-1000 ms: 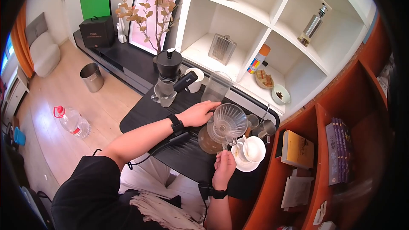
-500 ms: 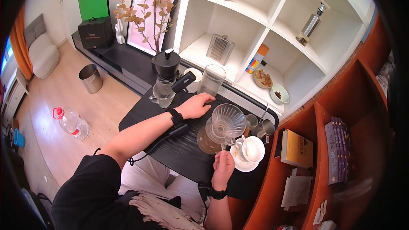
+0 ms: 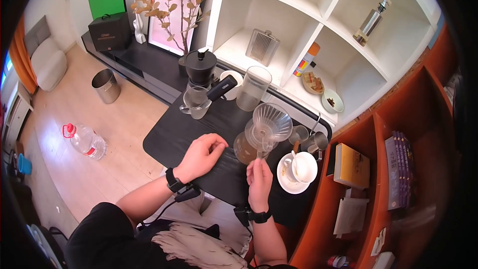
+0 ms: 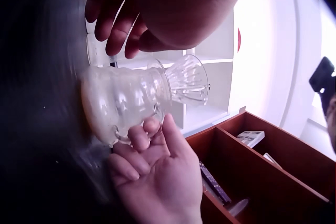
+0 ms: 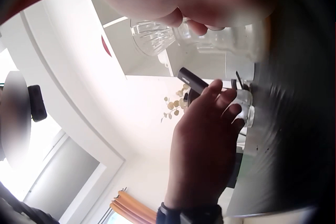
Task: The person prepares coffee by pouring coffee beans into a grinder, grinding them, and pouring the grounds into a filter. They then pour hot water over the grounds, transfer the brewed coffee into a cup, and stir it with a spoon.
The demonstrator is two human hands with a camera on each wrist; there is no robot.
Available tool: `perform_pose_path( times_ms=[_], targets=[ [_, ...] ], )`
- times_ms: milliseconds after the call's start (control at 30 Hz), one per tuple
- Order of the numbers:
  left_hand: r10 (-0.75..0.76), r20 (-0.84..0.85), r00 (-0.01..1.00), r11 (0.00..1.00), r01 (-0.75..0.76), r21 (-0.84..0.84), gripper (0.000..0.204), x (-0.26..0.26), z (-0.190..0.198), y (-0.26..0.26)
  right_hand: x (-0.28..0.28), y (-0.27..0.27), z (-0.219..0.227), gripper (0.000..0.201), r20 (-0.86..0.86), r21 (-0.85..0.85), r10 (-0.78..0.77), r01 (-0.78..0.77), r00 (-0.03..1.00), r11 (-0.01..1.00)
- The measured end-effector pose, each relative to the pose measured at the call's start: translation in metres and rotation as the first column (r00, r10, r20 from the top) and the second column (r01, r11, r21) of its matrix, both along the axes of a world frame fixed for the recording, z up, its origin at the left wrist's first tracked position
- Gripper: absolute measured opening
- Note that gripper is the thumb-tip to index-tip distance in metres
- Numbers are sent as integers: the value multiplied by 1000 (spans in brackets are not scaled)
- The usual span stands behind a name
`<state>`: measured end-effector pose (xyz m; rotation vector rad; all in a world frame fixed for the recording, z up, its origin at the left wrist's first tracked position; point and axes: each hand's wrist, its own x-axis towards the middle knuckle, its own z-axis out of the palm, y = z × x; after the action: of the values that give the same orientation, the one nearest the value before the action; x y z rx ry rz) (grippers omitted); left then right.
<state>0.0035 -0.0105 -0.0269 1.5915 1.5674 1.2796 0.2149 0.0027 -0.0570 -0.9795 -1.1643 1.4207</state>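
A glass carafe (image 3: 244,149) stands on the black table with a clear ribbed dripper (image 3: 272,121) on its mouth. My right hand (image 3: 260,183) pinches the carafe's handle, as the left wrist view also shows with that hand's curled fingers (image 4: 137,148) at the handle. Over the table left of the carafe, my left hand (image 3: 203,157) is loosely bent and holds nothing. Right of the carafe, a white cup (image 3: 304,168) with a spoon sits on a saucer (image 3: 289,187).
Behind the left hand are a glass pitcher (image 3: 197,104), a tall clear glass (image 3: 254,89) and a black hand grinder (image 3: 200,67). Small metal cups (image 3: 316,141) stand at the table's right end. A reddish-brown bookcase (image 3: 318,209) borders the right side; white shelves (image 3: 298,15) rise behind.
My left hand has drawn back from beside the carafe and tall glass toward my body. My right hand stays on the carafe's handle. The head view has shifted slightly.
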Motion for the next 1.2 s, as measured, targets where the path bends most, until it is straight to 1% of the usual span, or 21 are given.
perform_pose_path(
  times_ms=[33, 67, 133, 267, 333, 433, 467, 500, 533, 567, 600, 633, 700, 767, 833, 867, 900, 967, 1033, 1067, 1200],
  targets=[
    [-24, -52, 998, 999, 26, 44, 13, -1, 1, -1, -7, 3, 3, 34, -24, -24, 39, -39, 999, 999],
    [-25, -51, 998, 999, 27, 44, 13, -3, 2, 0, -14, 6, 5, 36, -13, -40, 54, -55, 998, 998],
    [-147, 19, 989, 989, 147, 10, 15, -5, 3, 8, -28, 13, 5, 36, 0, -32, 57, -57, 998, 998],
    [-201, -33, 979, 979, 202, 32, 19, -8, 5, 27, -47, 30, 2, 36, -20, -7, 74, -74, 997, 997],
    [-261, -6, 965, 964, 260, -61, 29, -11, 9, 39, -52, 41, 3, 36, -26, -5, 115, -115, 993, 993],
    [-238, 2, 971, 965, 236, -115, 34, -17, 6, 59, -55, 54, 5, 34, 2, 1, 75, -75, 997, 997],
    [-226, -11, 974, 967, 223, -122, 37, -18, 4, 65, -54, 58, 4, 24, -16, 5, 23, -23, 1000, 1000],
    [-230, -8, 973, 967, 227, -113, 37, -19, 5, 68, -51, 56, 7, 24, -11, 13, 20, -19, 1000, 1000],
    [-266, -17, 964, 959, 262, -110, 37, -19, 5, 71, -48, 52, 13, 18, 118, 140, -109, 92, 987, 986],
    [-300, -26, 954, 949, 295, -108, 38, -19, 4, 72, -43, 50, 17, 15, 228, 276, -246, 180, 942, 944],
    [-294, 2, 956, 950, 293, -112, 41, -16, 5, 72, -42, 52, 22, 16, 208, 376, -296, 203, 932, 904],
    [-295, 11, 955, 950, 294, -106, 41, -14, 7, 73, -40, 53, 29, 15, 194, 430, -317, 210, 928, 878],
    [-322, -64, 944, 926, 300, -230, 43, -8, 13, 73, -39, 56, 48, 15, 166, 441, -276, 179, 947, 880],
    [-315, -30, 949, 926, 300, -227, 45, 3, 4, 72, -46, 64, 67, 15, 170, 464, -296, 189, 940, 866],
    [-289, -137, 947, 955, 275, -111, 45, 13, 0, 72, -50, 74, 76, 14, 177, 486, -312, 193, 933, 852],
    [-259, -193, 946, 961, 233, -146, 44, 15, 0, 71, -52, 78, 79, 13, 178, 450, -278, 173, 944, 876],
    [-251, -184, 950, 964, 228, -138, 44, 16, 5, 70, -53, 83, 82, 13, 179, 414, -242, 149, 954, 898],
    [-202, -237, 950, 976, 175, -131, 39, 17, 10, 71, -51, 93, 75, 15, 234, 435, -233, 112, 944, 893],
    [-152, -205, 967, 987, 138, -79, 37, 18, 8, 72, -50, 97, 69, 23, 245, 388, -213, 106, 946, 916],
    [-119, -184, 976, 993, 114, -37, 35, 20, 5, 70, -45, 96, 69, 32, 260, 324, -156, 66, 953, 944],
    [-76, -67, 995, 997, 77, 15, 30, 26, -11, 72, -42, 91, 77, 33, 257, 281, -80, 4, 963, 960]
  ],
)
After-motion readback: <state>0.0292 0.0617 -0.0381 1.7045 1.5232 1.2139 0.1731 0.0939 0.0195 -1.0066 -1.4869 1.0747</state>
